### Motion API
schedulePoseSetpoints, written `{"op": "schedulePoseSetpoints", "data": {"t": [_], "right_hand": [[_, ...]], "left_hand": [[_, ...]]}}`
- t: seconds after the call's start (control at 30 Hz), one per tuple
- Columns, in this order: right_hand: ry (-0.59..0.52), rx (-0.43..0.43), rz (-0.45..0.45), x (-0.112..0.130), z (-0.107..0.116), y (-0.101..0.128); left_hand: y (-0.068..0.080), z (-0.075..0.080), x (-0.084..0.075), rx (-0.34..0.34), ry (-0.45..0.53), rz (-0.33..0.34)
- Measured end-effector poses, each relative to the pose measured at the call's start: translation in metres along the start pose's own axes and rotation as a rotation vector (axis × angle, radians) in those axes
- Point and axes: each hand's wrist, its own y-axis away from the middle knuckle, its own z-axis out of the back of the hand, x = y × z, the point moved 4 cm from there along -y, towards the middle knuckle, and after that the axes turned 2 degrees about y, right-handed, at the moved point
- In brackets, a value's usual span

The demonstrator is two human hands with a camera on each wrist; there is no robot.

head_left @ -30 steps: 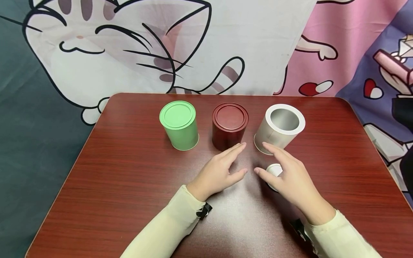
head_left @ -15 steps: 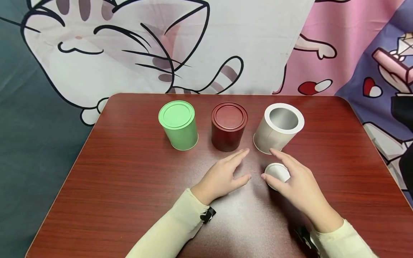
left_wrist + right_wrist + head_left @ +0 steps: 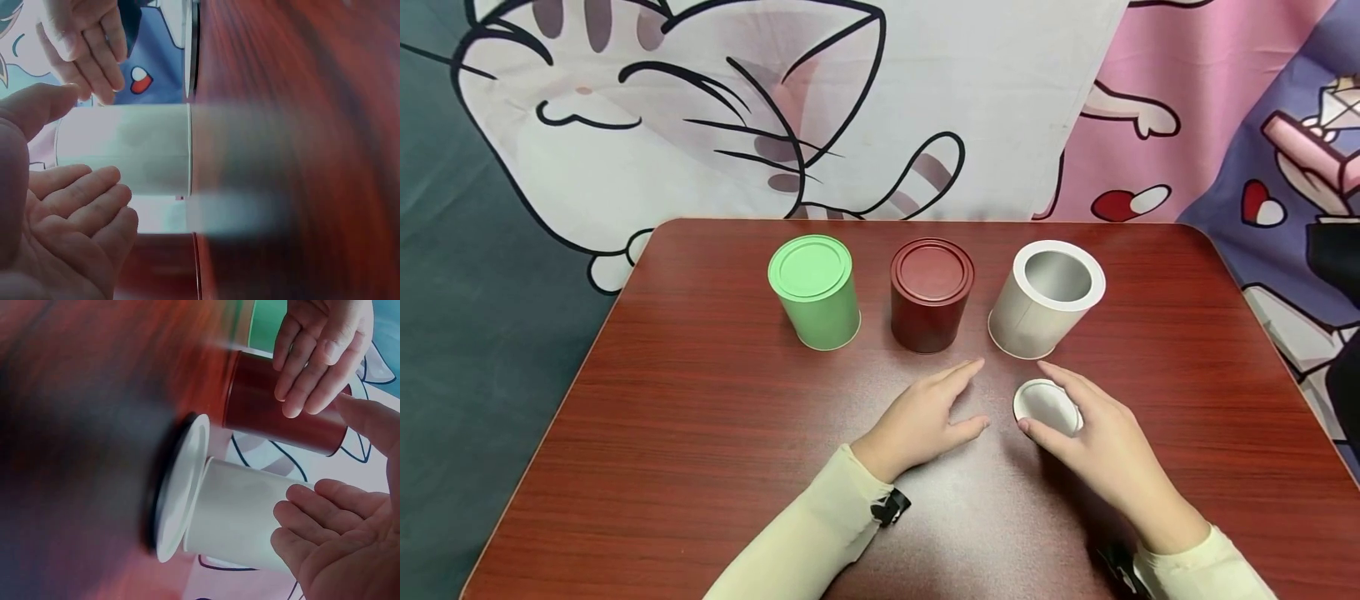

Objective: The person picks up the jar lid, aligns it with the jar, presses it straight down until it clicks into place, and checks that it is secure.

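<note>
A white can [image 3: 1037, 321] with no lid on it stands at the right of a row, its hollow inside showing. A round white lid [image 3: 1043, 403] lies on the table in front of it. My right hand [image 3: 1101, 446] hovers beside the lid, its fingers loosely extended, and partly covers the lid's right side. My left hand [image 3: 921, 421] is held over the table in front of the dark red can [image 3: 928, 312], fingers extended, holding nothing. In the right wrist view the lid [image 3: 182, 494] sits low before the white can [image 3: 234, 515], with both hands above the tabletop.
A green can [image 3: 818, 308] with a light green lid stands at the left of the row. The brown wooden table [image 3: 662, 400] reaches back to a cat-printed cloth [image 3: 880, 100].
Both hands have drawn back towards the person and slightly right, away from the cans. More of the white lid now shows beside my right hand. The cans stay in place.
</note>
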Motion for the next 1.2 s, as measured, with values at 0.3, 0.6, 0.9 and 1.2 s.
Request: {"op": "schedulePoseSetpoints", "data": {"t": [0.3,0.6,0.9,1.2], "right_hand": [[0.040,0.011,-0.004,-0.015,-0.002,0.009],[0.049,0.034,-0.029,-0.032,-0.005,0.018],[0.071,0.048,-0.036,-0.044,-0.003,0.024],[0.093,0.070,-0.020,-0.050,-0.004,0.024]], "left_hand": [[-0.004,-0.009,0.000,0.057,-0.098,-0.026],[-0.006,-0.016,0.004,0.127,-0.107,0.006],[-0.007,-0.022,0.007,0.206,-0.115,0.039],[-0.009,-0.031,0.005,0.246,-0.138,0.029]]}}
